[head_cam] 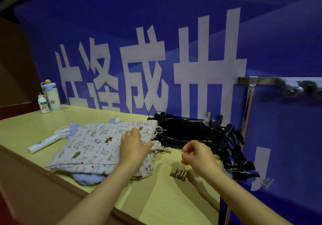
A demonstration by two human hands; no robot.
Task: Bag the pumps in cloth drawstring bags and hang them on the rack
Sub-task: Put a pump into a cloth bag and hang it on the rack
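Left grip [134, 146] lies flat on the right end of a stack of printed cloth bags [90, 144], fingers stretched out over the cloth and thumb spread toward the right, grasping nothing. Right grip [195, 155] hovers just right of it, above the desk [165, 198], its thumb and fingertips clenched on a thin metal pin [179, 149]; what kind of pin is too small to tell.

The bags lie mid-desk, on top of a blue cloth [87, 179] that shows at their near edge. A drawstring [159, 130] loops out of the stack's far right corner. Just right of the bags, a pile of black hangers [191, 130] stretches along the desk's far right side. A few small metal pieces [179, 173] lie together on the desk, near the right wrist.

A chrome rack [248, 102] stands at the desk's right end, its bar running off to the right. A white fan [43, 143] lies left of the bags. At the far left corner a small bottle [43, 105] and a tall bottle [53, 97] stand side by side. A blue banner [261, 32] fills the background.
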